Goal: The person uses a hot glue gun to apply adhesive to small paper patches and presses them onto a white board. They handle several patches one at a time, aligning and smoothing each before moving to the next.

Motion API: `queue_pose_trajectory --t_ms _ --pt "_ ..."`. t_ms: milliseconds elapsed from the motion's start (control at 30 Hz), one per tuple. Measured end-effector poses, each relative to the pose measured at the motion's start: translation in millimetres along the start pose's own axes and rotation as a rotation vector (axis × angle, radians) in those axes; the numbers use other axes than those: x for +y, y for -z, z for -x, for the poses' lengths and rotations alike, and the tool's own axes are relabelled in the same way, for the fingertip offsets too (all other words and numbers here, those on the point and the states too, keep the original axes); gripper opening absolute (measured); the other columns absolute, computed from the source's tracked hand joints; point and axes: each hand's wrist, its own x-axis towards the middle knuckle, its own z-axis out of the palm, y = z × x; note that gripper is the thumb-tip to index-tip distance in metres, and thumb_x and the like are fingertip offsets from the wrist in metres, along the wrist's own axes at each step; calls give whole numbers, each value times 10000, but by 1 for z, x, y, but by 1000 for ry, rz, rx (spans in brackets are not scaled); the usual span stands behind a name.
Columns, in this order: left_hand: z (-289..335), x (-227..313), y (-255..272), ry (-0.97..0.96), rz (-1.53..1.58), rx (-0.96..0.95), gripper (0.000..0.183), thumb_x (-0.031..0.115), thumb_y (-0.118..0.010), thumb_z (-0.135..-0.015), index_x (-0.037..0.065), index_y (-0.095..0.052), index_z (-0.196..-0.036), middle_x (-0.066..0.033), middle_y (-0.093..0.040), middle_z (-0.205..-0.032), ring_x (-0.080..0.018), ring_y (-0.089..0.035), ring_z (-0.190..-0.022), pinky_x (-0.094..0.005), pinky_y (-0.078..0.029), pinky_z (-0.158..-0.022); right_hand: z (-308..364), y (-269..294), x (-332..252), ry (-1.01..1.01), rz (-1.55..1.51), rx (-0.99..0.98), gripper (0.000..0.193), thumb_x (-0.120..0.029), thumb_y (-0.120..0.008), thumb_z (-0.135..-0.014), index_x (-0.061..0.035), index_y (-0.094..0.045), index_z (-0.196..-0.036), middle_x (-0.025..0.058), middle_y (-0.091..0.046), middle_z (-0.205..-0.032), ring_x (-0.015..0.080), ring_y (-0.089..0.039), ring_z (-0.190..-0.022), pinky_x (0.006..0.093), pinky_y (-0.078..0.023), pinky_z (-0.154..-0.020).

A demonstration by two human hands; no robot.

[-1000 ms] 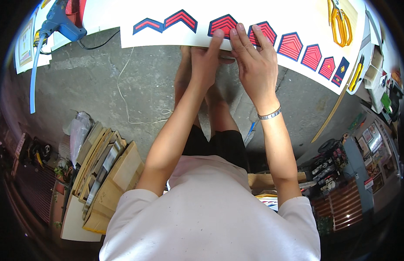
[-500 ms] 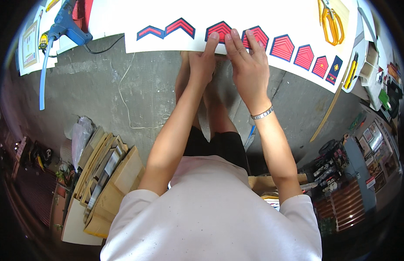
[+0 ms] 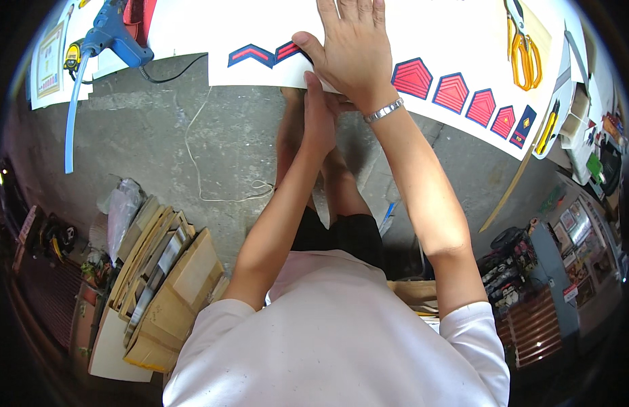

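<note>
My right hand (image 3: pixel 352 51) lies open over the white sheet (image 3: pixel 253 76), fingers stretched toward the far side and the thumb out to the left. It hides part of a row of red-and-navy chevron patches. The thumb tip reaches a two-stripe patch (image 3: pixel 287 51); left of that is a single-stripe patch (image 3: pixel 251 55). Just below, my left hand (image 3: pixel 319 112) is at the near edge of the sheet, thumb over the edge and fingers beneath, partly hidden by the right wrist. To the right run several pointed striped patches (image 3: pixel 413 78) and a narrow navy patch (image 3: pixel 524 126).
Orange-handled scissors (image 3: pixel 528 61) lie at the far right, a yellow cutter knife (image 3: pixel 548 125) near them. At the left are a blue glue gun (image 3: pixel 118 37) with a glue stick (image 3: pixel 70 136) and a tape measure (image 3: pixel 73 55). Cardboard pieces (image 3: pixel 172 298) lean below on the left.
My right hand has slid left and farther onto the sheet, fingers now spread. The left hand has lowered slightly, its thumb off the patch. The sheet and tools appear shifted right in view.
</note>
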Motion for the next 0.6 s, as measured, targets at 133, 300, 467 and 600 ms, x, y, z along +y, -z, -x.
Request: queue_pose_trajectory --t_ms 133,300,467,600 --pt "3 3 -5 28 -31 94 775 669 -274 -1060 -47 -552 -1159 -189 -699 -968 -274 -717 -931 -408 -587 -867 1 -2 0 -42 9 -55 965 -588 -575 -946 27 -226 -1603 323 -208 -1644 472 -192 -1540 581 -218 -1231" --pt "6 -4 -2 29 -111 195 781 691 -291 -1046 -39 -550 -1142 -178 -697 -984 -283 -689 -948 -419 -545 -914 -4 0 -5 -94 72 -149 996 -517 -660 -917 31 -195 -1607 317 -173 -1656 464 -176 -1546 567 -214 -1239" --pt "-1 -8 3 163 207 226 781 618 -363 -1065 -108 -528 -1298 -193 -705 -1069 -241 -728 -844 -373 -607 -787 -3 4 -1 -98 -23 -137 1031 -501 -680 -907 25 -148 -1616 312 -165 -1661 475 -141 -1550 561 -193 -1249" --pt "25 40 31 191 -590 -257 609 479 -554 -1027 -41 -551 -1345 -173 -682 -1203 -258 -727 -928 -372 -596 -782 23 33 27 -69 -358 385 477 -198 -662 -944 -14 -611 -1380 228 -576 -1450 413 -485 -1403 488 -419 -1132"
